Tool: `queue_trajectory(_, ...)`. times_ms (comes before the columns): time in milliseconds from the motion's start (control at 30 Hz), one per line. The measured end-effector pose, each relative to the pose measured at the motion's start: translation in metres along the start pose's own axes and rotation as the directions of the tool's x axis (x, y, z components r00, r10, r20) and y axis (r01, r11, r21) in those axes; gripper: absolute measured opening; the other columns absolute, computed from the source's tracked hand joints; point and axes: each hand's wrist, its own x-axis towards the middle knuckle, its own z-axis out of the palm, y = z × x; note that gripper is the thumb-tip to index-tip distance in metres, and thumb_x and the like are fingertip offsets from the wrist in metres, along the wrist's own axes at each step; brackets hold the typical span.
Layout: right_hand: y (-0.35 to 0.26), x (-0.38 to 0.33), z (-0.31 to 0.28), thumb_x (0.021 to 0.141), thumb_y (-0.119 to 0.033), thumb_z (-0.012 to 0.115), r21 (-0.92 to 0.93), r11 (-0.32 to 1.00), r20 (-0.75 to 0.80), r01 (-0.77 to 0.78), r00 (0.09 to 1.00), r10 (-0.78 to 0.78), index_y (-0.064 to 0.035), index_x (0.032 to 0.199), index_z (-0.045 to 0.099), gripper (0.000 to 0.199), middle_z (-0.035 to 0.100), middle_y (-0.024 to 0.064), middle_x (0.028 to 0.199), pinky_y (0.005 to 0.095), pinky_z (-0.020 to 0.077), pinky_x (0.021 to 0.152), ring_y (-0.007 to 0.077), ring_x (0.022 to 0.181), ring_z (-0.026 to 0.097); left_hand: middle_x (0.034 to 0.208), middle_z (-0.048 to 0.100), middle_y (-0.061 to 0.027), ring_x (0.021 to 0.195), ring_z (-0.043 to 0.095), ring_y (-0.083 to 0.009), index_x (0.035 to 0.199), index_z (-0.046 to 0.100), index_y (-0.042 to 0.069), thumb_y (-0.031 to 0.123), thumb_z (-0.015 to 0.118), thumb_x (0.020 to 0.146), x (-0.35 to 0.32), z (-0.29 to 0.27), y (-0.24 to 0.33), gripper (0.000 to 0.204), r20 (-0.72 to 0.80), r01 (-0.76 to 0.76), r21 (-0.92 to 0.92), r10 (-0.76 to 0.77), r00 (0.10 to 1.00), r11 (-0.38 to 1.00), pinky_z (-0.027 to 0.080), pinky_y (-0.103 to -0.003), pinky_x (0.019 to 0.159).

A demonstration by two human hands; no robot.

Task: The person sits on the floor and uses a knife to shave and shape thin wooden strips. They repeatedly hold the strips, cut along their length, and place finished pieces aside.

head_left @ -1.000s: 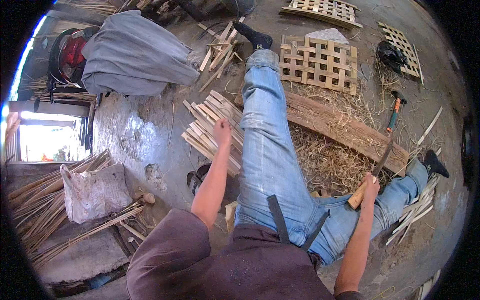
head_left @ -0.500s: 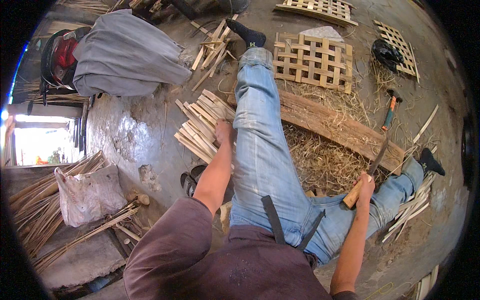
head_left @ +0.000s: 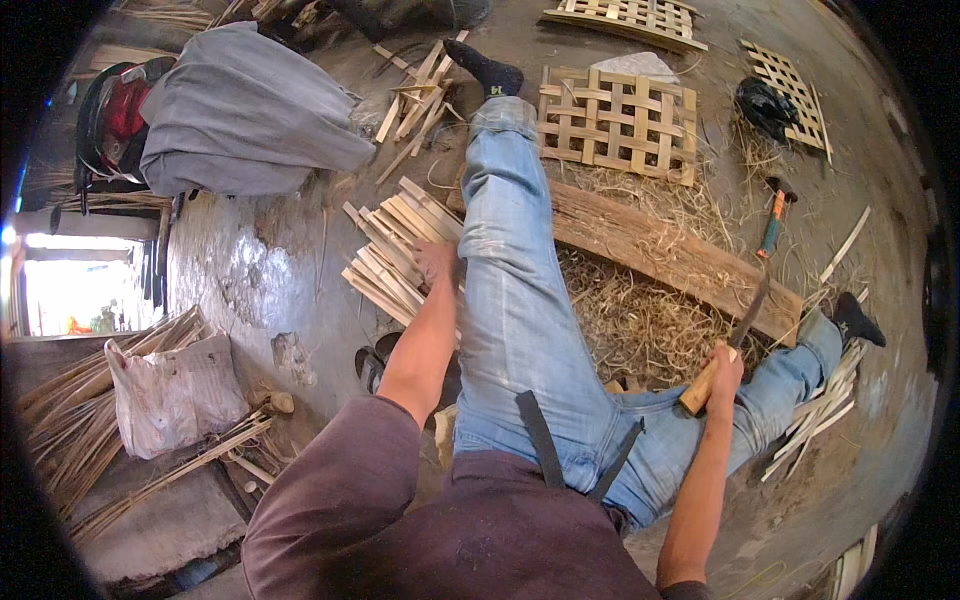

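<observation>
My left hand point(head_left: 436, 264) rests on a pile of split bamboo strips point(head_left: 384, 246) beside my left leg, its fingers spread over the near ends of the strips. My right hand point(head_left: 724, 368) is closed round the wooden handle of a knife point(head_left: 702, 384). The long dark blade points away from me, its far part crossing the right end of a thick wooden plank point(head_left: 672, 250). That plank lies on the floor, running under my left leg toward my right foot.
Curly shavings point(head_left: 640, 318) cover the floor between my legs. A hammer point(head_left: 774, 222) lies beyond the plank. Woven bamboo panels point(head_left: 618, 124) lie farther off, one near a black plastic bag point(head_left: 768, 108). At left are a grey cloth point(head_left: 250, 110), a white sack point(head_left: 175, 395) and long strips.
My left hand has shifted slightly and its fingers have spread wider over the strips. My right hand keeps the knife in nearly the same place. The whole view has moved a little.
</observation>
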Motion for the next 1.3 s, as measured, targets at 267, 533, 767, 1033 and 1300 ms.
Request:
queue_trajectory(267, 0.016, -0.012, 0.039, 0.093, -0.023, 0.057, -0.121, 0.993, 0.083, 0.008, 0.997, 0.002, -0.0059, 0.086, 0.058, 0.018, 0.057, 0.0049, 0.069, 0.0331, 0.0468, 0.049, 0.0179, 0.055, 0.057, 0.104, 0.059, -0.0126, 0.096, 0.058, -0.0336, 0.108, 0.052, 0.0, 0.028, 0.057, 0.088, 0.093, -0.002, -0.048, 0.035, -0.174, -0.648, 0.085, 0.651, 0.739, 0.757, 0.048, -0.041, 0.082)
queue_trajectory(533, -0.001, 0.009, 0.018, 0.082, -0.037, 0.063, -0.557, 0.829, -0.068, 0.053, 0.992, -0.109, 0.0035, 0.089, 0.066, 0.041, 0.067, 0.02, 0.084, 0.0424, 0.0525, 0.063, 0.0316, 0.07, 0.066, 0.1, 0.056, -0.0103, 0.091, 0.054, -0.0297, 0.108, 0.052, 0.002, 0.032, 0.057, 0.088, 0.059, 0.027, -0.015, 0.036, 0.001, -0.418, 0.156, 0.423, 0.906, 0.895, 0.046, -0.039, 0.078)
queue_trajectory(767, 0.026, 0.015, 0.016, 0.082, -0.022, 0.068, -0.209, 0.973, -0.127, 0.098, 0.984, -0.126, 0.0005, 0.095, 0.06, 0.027, 0.065, 0.0095, 0.075, 0.0345, 0.0506, 0.053, 0.0193, 0.058, 0.063, 0.096, 0.052, -0.0083, 0.087, 0.05, -0.0262, 0.108, 0.052, 0.003, 0.036, 0.056, 0.089, 0.048, 0.029, 0.014, 0.038, 0.017, -0.332, 0.14, 0.333, 0.943, 0.933, 0.044, -0.036, 0.074)
queue_trajectory(1033, 0.027, 0.019, 0.026, 0.082, -0.022, 0.066, -0.21, 0.973, -0.084, 0.098, 0.989, -0.118, -0.0001, 0.094, 0.059, 0.026, 0.063, 0.0073, 0.07, 0.0333, 0.0497, 0.053, 0.0173, 0.057, 0.062, 0.091, 0.049, -0.0059, 0.082, 0.046, -0.0223, 0.108, 0.051, 0.005, 0.04, 0.056, 0.089, 0.058, 0.005, 0.018, 0.04, -0.006, -0.319, 0.09, 0.321, 0.947, 0.944, 0.041, -0.034, 0.07)
queue_trajectory(1300, 0.045, 0.024, 0.011, 0.081, -0.023, 0.067, -0.234, 0.966, -0.19, 0.106, 0.97, -0.153, -0.0009, 0.093, 0.06, 0.026, 0.063, 0.0075, 0.069, 0.0337, 0.0496, 0.054, 0.0177, 0.056, 0.062, 0.087, 0.045, -0.0036, 0.077, 0.042, -0.0183, 0.108, 0.051, 0.007, 0.044, 0.056, 0.09, 0.038, 0.024, 0.014, 0.041, 0.014, -0.296, 0.008, 0.296, 0.955, 0.955, 0.039, -0.031, 0.066)
